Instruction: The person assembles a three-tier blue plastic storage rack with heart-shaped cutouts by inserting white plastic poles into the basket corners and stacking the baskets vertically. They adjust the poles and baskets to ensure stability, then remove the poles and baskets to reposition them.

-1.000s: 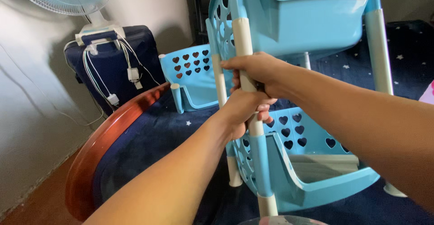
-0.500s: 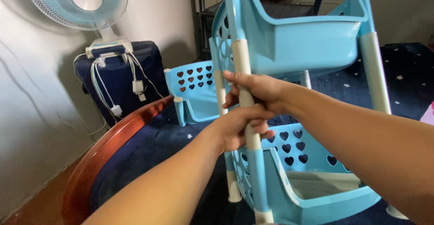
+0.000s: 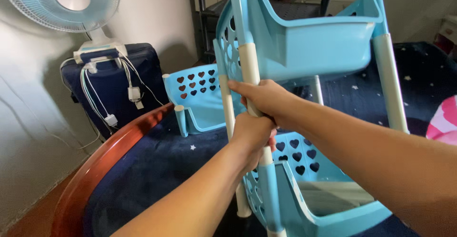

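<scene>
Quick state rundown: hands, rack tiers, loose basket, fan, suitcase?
left hand: closed around the white post, below the right hand
right hand: closed around the same post
white post: joins both tiers, tilted
upper basket: mounted on posts, contents hidden
lower basket: mounted, looks empty
loose basket: separate, on the bedspread
fan: cannot tell if running
suitcase: upright, closed

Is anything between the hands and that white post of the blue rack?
Nothing visible. The left hand and the right hand are both wrapped directly around the white post of the blue rack, the right just above the left.
</scene>
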